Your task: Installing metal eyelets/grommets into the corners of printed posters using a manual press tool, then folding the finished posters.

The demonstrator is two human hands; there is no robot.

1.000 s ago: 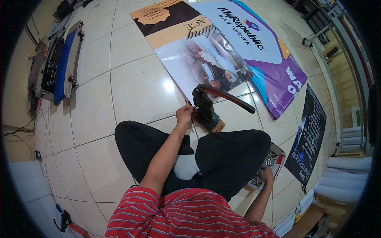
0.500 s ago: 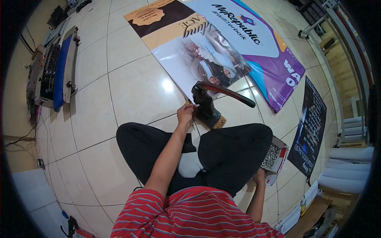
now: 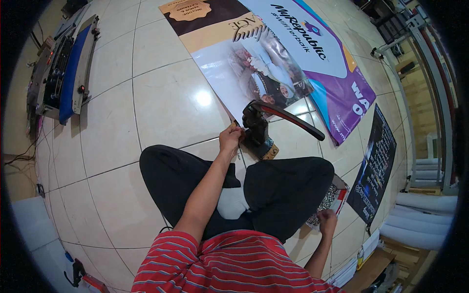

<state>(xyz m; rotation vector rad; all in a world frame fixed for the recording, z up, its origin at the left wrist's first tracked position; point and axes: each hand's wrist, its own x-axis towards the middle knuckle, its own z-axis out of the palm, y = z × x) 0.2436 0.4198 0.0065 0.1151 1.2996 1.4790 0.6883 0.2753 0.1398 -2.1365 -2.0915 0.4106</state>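
though boldly lettered the poster (image 3: 215, 73), left fingers (image 3: 238, 131) pinched on its corner, right fingers (image 3: 322, 214) at box (image 3: 340, 199), hold unclear

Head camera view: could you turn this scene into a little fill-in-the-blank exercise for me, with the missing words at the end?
1. The right hand is at an open ____ that contains small shiny pieces.
2. The dark lever press stands nearer to the left hand than to the ____ hand.
3. The person's striped shirt is mostly ____.

Missing words: box; right; red.
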